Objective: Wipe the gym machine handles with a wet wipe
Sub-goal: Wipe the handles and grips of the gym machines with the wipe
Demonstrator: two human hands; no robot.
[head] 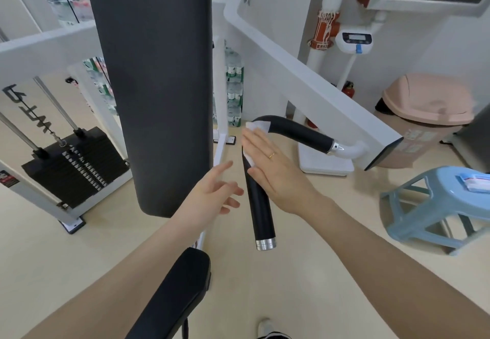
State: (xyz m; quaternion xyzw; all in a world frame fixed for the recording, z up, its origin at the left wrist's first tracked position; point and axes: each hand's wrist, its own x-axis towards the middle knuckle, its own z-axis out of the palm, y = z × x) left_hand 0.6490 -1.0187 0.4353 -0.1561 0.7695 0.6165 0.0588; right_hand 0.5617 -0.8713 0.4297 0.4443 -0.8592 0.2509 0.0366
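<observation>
A black bent machine handle (261,206) with a silver end cap hangs from a white machine arm (305,81) in the middle of the view. A white wet wipe (258,127) is draped over the handle's bend. My right hand (273,168), with a ring on one finger, presses the wipe flat against the handle with straight fingers. My left hand (214,192) hovers just left of the handle with fingers spread and holds nothing.
A tall black back pad (156,73) stands at left, with a black seat pad (175,293) below. A weight stack (74,163) sits far left. A pink bin (424,115), a blue stool (445,200) bearing a wipe packet (474,180), and a scale (326,160) are at right.
</observation>
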